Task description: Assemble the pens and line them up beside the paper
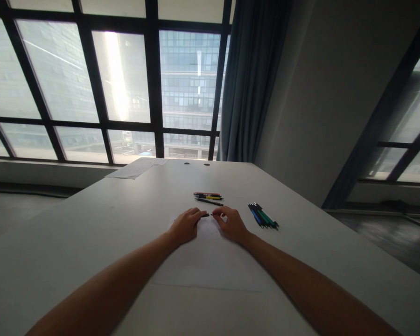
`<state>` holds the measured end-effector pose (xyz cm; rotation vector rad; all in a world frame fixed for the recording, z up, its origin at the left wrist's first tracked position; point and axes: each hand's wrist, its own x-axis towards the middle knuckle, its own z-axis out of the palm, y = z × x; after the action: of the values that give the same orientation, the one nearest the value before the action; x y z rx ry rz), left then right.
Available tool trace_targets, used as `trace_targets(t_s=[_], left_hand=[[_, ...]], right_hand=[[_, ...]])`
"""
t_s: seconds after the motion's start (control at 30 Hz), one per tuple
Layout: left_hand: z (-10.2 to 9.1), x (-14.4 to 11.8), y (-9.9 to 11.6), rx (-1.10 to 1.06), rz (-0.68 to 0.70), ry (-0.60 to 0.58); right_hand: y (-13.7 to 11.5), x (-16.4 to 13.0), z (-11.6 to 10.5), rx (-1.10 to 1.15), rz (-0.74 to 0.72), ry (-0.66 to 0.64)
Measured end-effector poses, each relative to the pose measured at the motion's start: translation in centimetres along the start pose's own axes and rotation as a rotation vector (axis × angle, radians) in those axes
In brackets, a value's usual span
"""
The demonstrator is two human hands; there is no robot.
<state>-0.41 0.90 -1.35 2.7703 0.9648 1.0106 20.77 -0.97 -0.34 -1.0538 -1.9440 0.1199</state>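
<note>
My left hand (186,226) is closed around a dark pen (205,215), which lies sideways just above a white paper sheet (210,266). At the pen's right end, my right hand (231,224) pinches a small tip piece (212,214); whether it is joined to the barrel is too small to tell. Just beyond the hands rest a black pen (209,202), a yellow and black pen (210,198) and a reddish pen (206,193). To the right of my right hand, several pens (262,216) in blue, green, black and white lie side by side.
The long white table (143,214) reaches toward the windows. Papers (136,168) lie at its far left corner, and two dark round discs (196,164) sit near the far edge. A blue curtain (254,93) hangs behind, beside a grey wall (311,102).
</note>
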Motion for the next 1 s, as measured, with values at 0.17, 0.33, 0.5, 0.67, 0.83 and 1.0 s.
trace_targets(t_s=[0.17,0.33,0.5,0.67,0.83,1.0], left_hand=[[-0.1,0.0,0.13,-0.053,0.018,0.009],[0.09,-0.04,-0.15,-0.09,0.048,0.016],[0.15,-0.1,-0.3,-0.1,0.069,0.018],[0.21,-0.15,-0.33,-0.103,0.079,0.02],[0.3,-0.12,-0.35,-0.099,0.089,0.02],[0.28,-0.01,-0.28,-0.089,0.096,0.012]], right_hand=[[-0.34,0.02,-0.03,0.055,0.032,-0.009],[-0.39,0.0,-0.05,0.092,0.057,-0.007],[-0.33,-0.09,-0.14,-0.064,-0.026,-0.066],[-0.51,-0.22,-0.2,-0.192,-0.032,-0.118],[-0.43,-0.34,-0.19,-0.216,-0.059,-0.123],[-0.13,-0.36,-0.19,-0.219,-0.101,-0.134]])
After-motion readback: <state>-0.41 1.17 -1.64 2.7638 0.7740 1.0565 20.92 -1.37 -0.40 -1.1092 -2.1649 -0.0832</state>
